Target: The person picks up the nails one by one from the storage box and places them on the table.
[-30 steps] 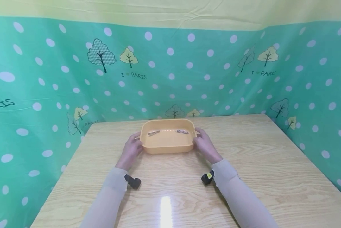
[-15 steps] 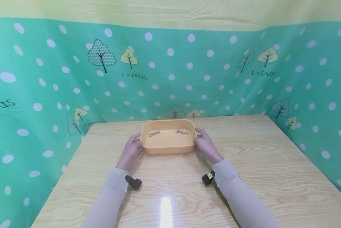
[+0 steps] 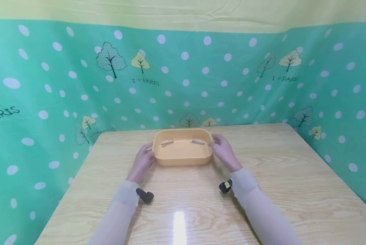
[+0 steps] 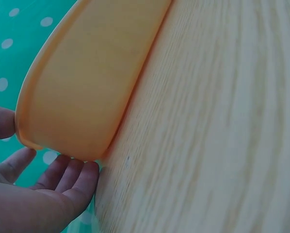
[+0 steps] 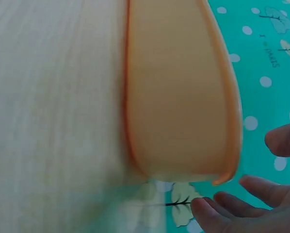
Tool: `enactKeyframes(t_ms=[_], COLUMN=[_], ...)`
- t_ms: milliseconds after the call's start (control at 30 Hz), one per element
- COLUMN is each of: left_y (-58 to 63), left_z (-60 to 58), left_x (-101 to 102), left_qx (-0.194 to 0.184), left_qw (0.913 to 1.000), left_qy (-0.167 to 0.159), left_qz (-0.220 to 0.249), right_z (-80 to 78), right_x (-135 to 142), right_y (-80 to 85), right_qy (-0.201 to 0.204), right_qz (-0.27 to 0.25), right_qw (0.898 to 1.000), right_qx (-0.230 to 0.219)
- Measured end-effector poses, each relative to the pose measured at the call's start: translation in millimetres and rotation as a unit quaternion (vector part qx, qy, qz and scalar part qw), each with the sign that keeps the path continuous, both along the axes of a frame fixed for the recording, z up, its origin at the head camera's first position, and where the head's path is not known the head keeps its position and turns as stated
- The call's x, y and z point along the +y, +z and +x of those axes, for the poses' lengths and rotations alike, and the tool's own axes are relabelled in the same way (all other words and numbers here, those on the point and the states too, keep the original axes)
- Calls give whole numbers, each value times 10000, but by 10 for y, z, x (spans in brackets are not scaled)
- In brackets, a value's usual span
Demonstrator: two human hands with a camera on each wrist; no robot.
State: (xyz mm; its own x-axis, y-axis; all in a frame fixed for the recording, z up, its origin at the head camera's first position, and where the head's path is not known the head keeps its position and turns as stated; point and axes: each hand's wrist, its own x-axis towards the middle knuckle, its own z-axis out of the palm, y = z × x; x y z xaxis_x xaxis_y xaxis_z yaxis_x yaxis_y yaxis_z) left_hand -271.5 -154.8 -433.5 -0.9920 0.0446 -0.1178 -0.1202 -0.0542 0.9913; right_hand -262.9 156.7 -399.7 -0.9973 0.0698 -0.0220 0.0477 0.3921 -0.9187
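The orange tray (image 3: 184, 161) lies on the table (image 3: 170, 190), its long axis running left to right. Left hand's (image 3: 142, 161) relaxed fingers touch one end; right hand's (image 3: 225, 153) fingers are spread, just beside the other.

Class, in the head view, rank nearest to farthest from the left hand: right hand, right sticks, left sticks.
1. Left sticks: in the tray, left side.
2. Right sticks: in the tray, right side.
3. Right hand: beside the tray's right end.
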Motion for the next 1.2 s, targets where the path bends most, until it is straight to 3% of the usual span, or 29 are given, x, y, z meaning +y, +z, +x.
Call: enactKeyframes(t_ms=[167, 300, 500, 767, 1033, 1200], left_y=[22, 15, -6, -17, -45, -21], left_z=[-2, -6, -9, -17, -21, -28], left_x=[12, 10, 12, 19, 11, 6], left_qx=[100, 70, 95, 98, 128, 182], left_qw=[9999, 9999, 9999, 9999, 9998, 9997], left_qy=[-60, -61, -41, 16, 26, 56], left_qz=[68, 75, -36, 14, -138, -140], right_z=[-52, -139, -274, -456, -639, -748], right_x=[-53, -159, -333, -476, -677, -801], right_y=[201, 349, 494, 531, 558, 563], right_qy=[279, 674, 1244, 1962, 2585, 2979], right_qz=[698, 1109, 1554, 1961, 2625, 2733], right_qw=[9945, 9868, 9765, 9582, 9259, 9098], right_qx=[724, 973, 824, 698, 840, 946])
